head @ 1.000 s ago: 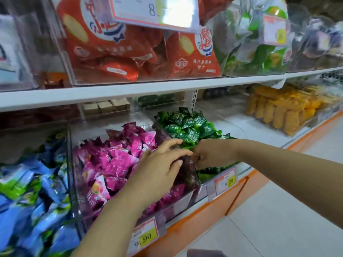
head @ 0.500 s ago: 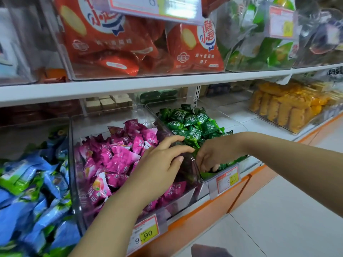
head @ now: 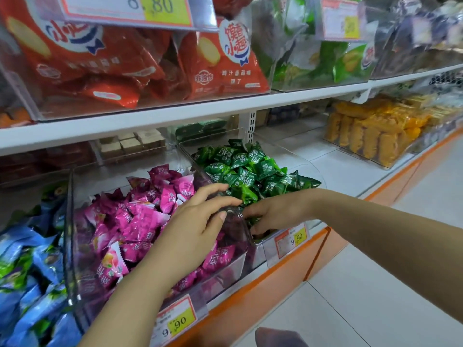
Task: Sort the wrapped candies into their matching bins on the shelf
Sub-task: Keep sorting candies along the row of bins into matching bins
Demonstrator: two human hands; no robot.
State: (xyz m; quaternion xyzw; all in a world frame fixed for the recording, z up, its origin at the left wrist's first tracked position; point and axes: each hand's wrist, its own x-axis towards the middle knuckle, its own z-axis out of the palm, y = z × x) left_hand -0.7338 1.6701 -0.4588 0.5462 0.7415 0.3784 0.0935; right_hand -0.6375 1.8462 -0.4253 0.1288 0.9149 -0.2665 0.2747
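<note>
A clear bin (head: 69, 246) on the lower shelf holds a heap of pink wrapped candies (head: 140, 221). To its right, a second clear bin (head: 312, 171) holds green wrapped candies (head: 250, 169). My left hand (head: 198, 224) rests over the clear wall between the two bins, fingers relaxed and stretched toward the green side. My right hand (head: 273, 214) reaches into the front of the green bin, its fingers curled down among the candies. Whether they pinch a candy is hidden.
Blue wrapped candies (head: 30, 271) fill the bin at far left. Price tags (head: 175, 319) hang on the bin fronts. Red snack bags (head: 220, 61) sit on the shelf above, yellow packets (head: 370, 131) at right. White floor tiles (head: 375, 284) lie below the orange shelf base.
My right hand has dipped lower into the front of the green bin, fingers now down among the candies. My left hand stays on the wall between the bins.
</note>
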